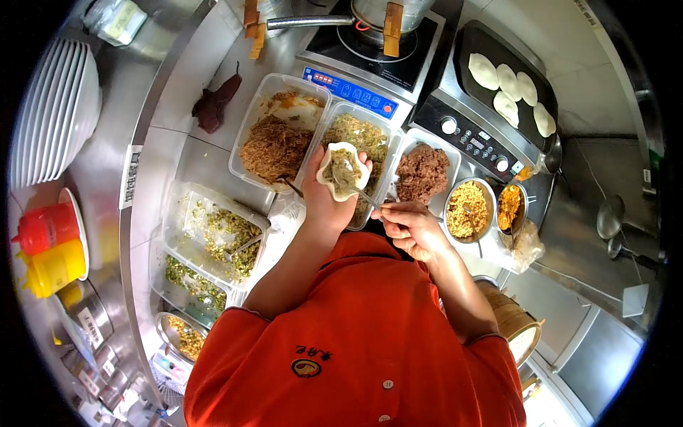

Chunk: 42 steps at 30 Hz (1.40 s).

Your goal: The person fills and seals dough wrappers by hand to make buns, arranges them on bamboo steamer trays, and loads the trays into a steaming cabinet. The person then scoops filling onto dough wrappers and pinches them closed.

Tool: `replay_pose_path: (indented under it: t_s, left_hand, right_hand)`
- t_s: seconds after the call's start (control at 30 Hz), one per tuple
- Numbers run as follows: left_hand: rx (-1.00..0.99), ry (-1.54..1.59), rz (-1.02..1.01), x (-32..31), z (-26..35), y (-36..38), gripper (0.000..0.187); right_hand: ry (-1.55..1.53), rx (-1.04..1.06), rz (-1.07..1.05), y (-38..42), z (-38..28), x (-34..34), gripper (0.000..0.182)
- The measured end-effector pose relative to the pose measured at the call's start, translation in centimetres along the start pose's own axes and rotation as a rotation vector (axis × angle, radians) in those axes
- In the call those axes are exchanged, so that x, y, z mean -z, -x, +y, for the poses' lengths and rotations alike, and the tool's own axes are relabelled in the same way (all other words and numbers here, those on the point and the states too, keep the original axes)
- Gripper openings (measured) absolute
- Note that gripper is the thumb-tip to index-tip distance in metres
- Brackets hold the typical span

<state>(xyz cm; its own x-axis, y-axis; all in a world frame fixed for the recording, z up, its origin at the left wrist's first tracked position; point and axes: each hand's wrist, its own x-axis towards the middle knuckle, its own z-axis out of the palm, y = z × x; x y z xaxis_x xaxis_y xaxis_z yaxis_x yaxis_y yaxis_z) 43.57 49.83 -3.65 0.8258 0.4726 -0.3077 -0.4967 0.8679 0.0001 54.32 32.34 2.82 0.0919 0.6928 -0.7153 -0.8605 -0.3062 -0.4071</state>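
Note:
My left hand [321, 206] cups a round dough wrapper [324, 176] with a wavy edge, its fingers curled up around it. Greenish chopped filling [341, 168] lies in the middle of the wrapper. My right hand [413, 229] pinches the handle of a thin metal spoon [367, 197], whose far end reaches into that filling and is partly hidden. Both hands are above a clear tub of similar pale green filling [356, 133]. Right of it stands a tub of dark reddish-brown filling [422, 173]; on the left, a tub of brown shredded filling [276, 148].
Metal bowls of yellow bits [467, 208] and orange filling [509, 206] stand at right. More tubs of chopped greens [231, 238] are at left. An induction cooker [363, 53] bears a pot; flat dough pieces [506, 80] lie on a griddle [469, 50]. A bamboo steamer [509, 313] stands low at right.

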Motion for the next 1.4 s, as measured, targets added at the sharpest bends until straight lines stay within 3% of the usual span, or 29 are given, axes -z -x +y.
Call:
replay_pose_path:
  t_s: [0.1,0.2,0.27,0.33,0.37,0.4,0.47,0.53,0.67,0.73,0.8,0.87,0.93,1.0,1.1,1.17,1.23,1.33,1.4]
  left_hand:
    - [0.067,-0.074,0.24,-1.9,0.6,1.0,0.055]
    - [0.139,-0.128,0.143,2.1,2.9,1.0,0.05]
    - [0.059,-0.209,0.216,3.0,4.0,1.1,0.044]
    - [-0.074,-0.26,0.262,4.2,4.9,1.3,0.04]
    - [-0.116,-0.307,0.309,3.3,4.8,1.2,0.04]
    - [-0.109,-0.313,0.308,3.2,4.9,1.2,0.04]
    - [-0.151,-0.33,0.206,3.0,5.2,1.1,0.04]
    - [-0.143,-0.378,0.225,4.0,5.6,1.0,0.045]
    - [-0.123,-0.252,0.24,4.8,6.3,1.4,0.042]
    - [-0.125,-0.314,0.313,4.2,6.4,1.7,0.039]
    - [-0.128,-0.288,0.339,4.6,6.9,1.5,0.041]
    - [-0.131,-0.268,0.362,4.8,7.2,1.4,0.042]
    - [-0.19,-0.298,0.285,3.9,7.0,1.7,0.042]
    - [-0.188,-0.279,0.261,3.4,6.8,1.4,0.042]
    - [-0.196,-0.252,0.225,3.7,6.5,1.1,0.043]
    - [-0.203,-0.247,0.203,4.6,6.5,0.4,0.043]
    - [-0.119,-0.119,0.017,5.5,6.5,-0.2,0.044]
    - [-0.14,-0.16,0.122,4.6,4.6,-0.9,0.043]
    - [-0.43,-1.035,0.158,5.2,2.8,-1.1,0.041]
  right_hand:
    - [-0.07,-0.043,-0.097,-0.3,-0.7,1.6,0.022]
    - [-0.121,-0.173,-0.194,-0.2,-1.8,2.4,0.023]
    - [-0.011,0.023,-0.162,-1.2,-2.2,2.8,0.024]
    - [0.504,0.112,0.254,-4.8,-2.2,2.7,0.022]
    - [1.232,0.306,0.371,-7.2,-1.8,3.4,0.022]
    - [1.616,0.49,0.504,-10.5,-0.2,5.2,0.02]
    - [1.81,0.275,0.592,-13.8,0.4,4.2,0.017]
    - [1.906,0.245,0.448,-16.0,1.8,4.6,0.016]
    - [1.732,0.276,0.434,-15.2,2.6,6.1,0.021]
    - [1.826,0.431,0.233,-13.8,2.0,7.3,0.024]
    - [1.256,0.307,0.389,-12.8,1.9,7.8,0.024]
    - [1.24,0.354,0.406,-11.8,2.4,8.5,0.022]
    - [1.378,0.725,0.487,-10.9,2.6,8.5,0.021]
    - [1.336,0.643,0.493,-10.0,2.2,8.3,0.021]
    - [0.733,0.323,0.395,-9.2,1.7,8.0,0.023]
    - [0.606,0.318,0.34,-8.5,1.6,7.8,0.024]
    - [0.481,0.308,0.281,-6.7,1.2,6.3,0.024]
    - [0.515,0.376,0.268,-3.4,1.3,2.6,0.024]
    - [1.009,0.827,0.381,-2.3,2.2,0.4,0.024]
